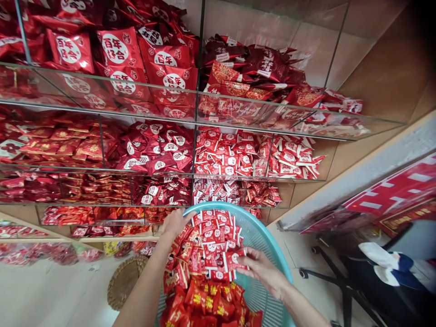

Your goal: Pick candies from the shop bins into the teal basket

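A turquoise plastic basket (pixel 283 259) holds many small wrapped candies. My left hand (pixel 174 223) is closed on its far rim, at the left. Inside the basket, my right hand (pixel 260 269) pinches a red-and-white candy packet (pixel 235 260) between thumb and fingers. Beneath that packet lie rows of similar red-and-white packets (pixel 213 236). Toward me is a heap of shiny red candies (pixel 213 297) with yellow lettering. More red and gold packets (pixel 179 277) fill the left side, partly hidden by my left forearm.
Glass-fronted shelves (pixel 163 102) full of red candy packets rise ahead. A woven straw stool or basket (pixel 124 281) stands on the tiled floor at left. On the right is a wheeled chair (pixel 344 272) with a white and blue cloth (pixel 388 263) on it.
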Demonstrator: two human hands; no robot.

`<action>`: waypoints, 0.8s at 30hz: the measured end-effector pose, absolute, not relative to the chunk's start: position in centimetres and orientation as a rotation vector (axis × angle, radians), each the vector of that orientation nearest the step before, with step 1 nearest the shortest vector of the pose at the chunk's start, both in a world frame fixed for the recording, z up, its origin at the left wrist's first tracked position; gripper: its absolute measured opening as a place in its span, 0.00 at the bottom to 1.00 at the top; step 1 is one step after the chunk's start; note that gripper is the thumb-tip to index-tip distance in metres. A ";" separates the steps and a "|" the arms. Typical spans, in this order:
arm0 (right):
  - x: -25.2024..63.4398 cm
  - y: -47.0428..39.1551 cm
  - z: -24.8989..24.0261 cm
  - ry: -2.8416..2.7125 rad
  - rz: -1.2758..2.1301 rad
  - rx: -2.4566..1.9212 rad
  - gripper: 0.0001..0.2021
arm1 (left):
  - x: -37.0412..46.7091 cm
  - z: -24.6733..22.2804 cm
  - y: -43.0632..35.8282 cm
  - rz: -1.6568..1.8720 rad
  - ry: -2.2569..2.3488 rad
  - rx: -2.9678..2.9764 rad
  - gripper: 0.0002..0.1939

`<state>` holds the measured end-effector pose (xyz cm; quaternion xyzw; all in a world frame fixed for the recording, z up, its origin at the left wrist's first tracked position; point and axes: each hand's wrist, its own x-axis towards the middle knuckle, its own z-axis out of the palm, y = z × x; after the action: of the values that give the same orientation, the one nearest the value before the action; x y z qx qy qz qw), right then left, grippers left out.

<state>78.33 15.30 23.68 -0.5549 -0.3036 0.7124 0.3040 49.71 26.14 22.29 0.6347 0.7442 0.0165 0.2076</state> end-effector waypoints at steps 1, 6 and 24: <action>78.1 15.2 23.5 -0.823 1.880 -1.486 0.18 | 49.7 22.4 26.1 0.048 2.064 1.774 0.31; 77.0 15.3 22.4 -0.888 1.776 -1.511 0.22 | 49.8 22.7 26.1 0.026 2.051 1.784 0.32; 77.1 16.0 18.5 -1.301 1.425 -1.520 0.24 | 49.7 22.6 26.1 0.046 2.055 1.799 0.32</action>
<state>77.10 16.00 18.55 -0.5828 -0.4989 0.5465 0.3358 49.73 26.12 22.59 0.6449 0.7365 0.0165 0.2035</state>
